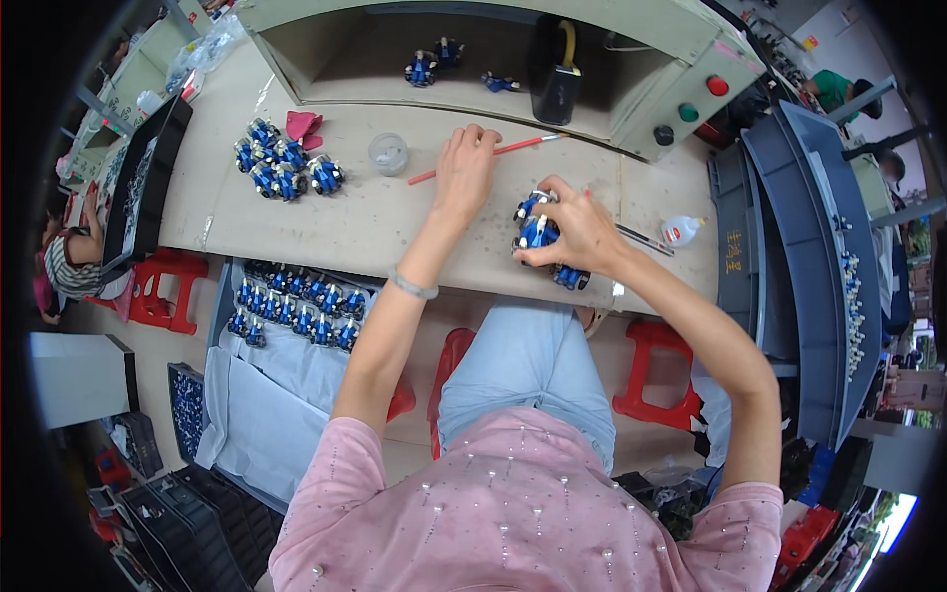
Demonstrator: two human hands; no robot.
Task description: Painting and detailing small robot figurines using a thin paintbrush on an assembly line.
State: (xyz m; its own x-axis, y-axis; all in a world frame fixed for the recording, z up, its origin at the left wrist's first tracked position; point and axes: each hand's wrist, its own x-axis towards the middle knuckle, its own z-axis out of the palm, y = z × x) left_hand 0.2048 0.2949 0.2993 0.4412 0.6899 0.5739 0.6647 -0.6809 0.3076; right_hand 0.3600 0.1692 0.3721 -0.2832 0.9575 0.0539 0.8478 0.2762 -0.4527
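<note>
My left hand point(467, 170) is closed over a thin red-handled brush point(523, 145) at the middle of the worktable; both brush ends stick out past the fingers. To its right, my right hand point(584, 229) grips a small blue and white toy figure point(538, 233) between thumb and forefinger, close to the table's front edge. More blue toy pieces lie against it, one figure point(570, 277) nearer to me, partly covered by the hand. A clear cup point(389, 154) stands left of my left hand.
A cluster of blue toys point(281, 163) and a pink cloth point(305, 128) lie left. Rows of toys fill a paper-lined tray point(266, 395) below. A shelf point(345, 84) holds a black container point(555, 94). Right are thin brushes point(646, 240), a white bottle point(681, 231) and grey bins point(804, 197).
</note>
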